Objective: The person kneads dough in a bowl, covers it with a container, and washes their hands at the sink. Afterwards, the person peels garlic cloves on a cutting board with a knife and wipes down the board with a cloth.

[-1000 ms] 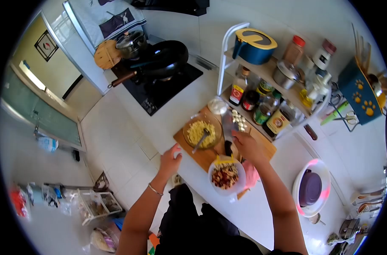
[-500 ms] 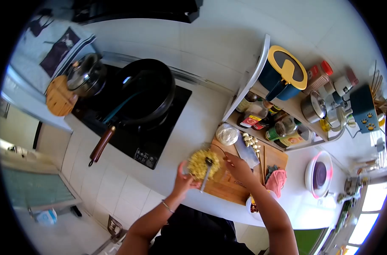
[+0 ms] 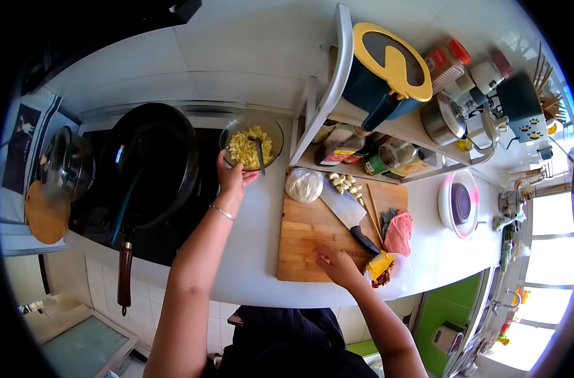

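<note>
A clear glass bowl (image 3: 278, 129) with chopped yellow bits (image 3: 241, 148) sits at the back of the counter, right beside the stove. Inside it leans a spoon (image 3: 259, 153), its handle over the rim. My left hand (image 3: 233, 176) grips the bowl's near edge, thumb at the side. My right hand (image 3: 338, 264) is over the lower part of the wooden cutting board (image 3: 306, 236), its fingertips smeared by motion. Close to it lies a cleaver (image 3: 347, 211) with a black handle. Garlic cloves (image 3: 345, 183) and a plastic-wrapped white lump (image 3: 304, 185) are at the board's top edge.
Left of the bowl, a black wok (image 3: 151, 160) with a wooden handle stands on the stove, beside a lidded pot (image 3: 69, 164). A two-tier rack (image 3: 347, 75) of bottles rises behind the board. A pink cloth (image 3: 398, 233) and a small dish (image 3: 397, 277) are at the right.
My left hand has carried the bowl from the board's left edge back to beside the stove. My right hand has come down toward the board's front. The view has shifted.
</note>
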Action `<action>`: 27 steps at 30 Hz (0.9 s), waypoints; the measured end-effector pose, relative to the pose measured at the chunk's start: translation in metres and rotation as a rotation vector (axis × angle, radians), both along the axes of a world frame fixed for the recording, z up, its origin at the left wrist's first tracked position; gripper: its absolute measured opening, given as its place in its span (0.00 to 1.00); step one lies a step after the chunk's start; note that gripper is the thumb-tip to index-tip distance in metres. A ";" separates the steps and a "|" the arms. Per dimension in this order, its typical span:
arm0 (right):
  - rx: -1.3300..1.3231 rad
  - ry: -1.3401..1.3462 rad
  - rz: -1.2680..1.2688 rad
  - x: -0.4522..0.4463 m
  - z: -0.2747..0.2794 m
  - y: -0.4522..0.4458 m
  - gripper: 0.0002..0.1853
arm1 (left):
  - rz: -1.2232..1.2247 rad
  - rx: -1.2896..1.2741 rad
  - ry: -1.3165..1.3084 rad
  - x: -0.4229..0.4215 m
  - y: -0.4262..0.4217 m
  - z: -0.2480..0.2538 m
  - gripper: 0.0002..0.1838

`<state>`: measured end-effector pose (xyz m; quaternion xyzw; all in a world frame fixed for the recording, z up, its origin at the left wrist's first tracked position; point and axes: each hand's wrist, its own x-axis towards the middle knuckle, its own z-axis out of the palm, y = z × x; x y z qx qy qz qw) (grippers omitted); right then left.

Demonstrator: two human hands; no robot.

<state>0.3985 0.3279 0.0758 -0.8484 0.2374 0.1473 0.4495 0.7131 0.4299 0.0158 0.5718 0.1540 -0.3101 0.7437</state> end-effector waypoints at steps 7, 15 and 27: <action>-0.151 -0.131 -0.083 -0.013 0.034 -0.007 0.19 | -0.124 -0.184 -0.048 0.020 -0.015 -0.038 0.38; -0.649 0.161 -0.233 -0.154 0.058 -0.140 0.12 | -0.439 -0.035 -0.270 -0.152 0.018 -0.029 0.18; -0.201 -0.043 -0.174 -0.196 0.024 -0.121 0.11 | -1.104 -0.047 -0.469 -0.357 -0.005 0.029 0.44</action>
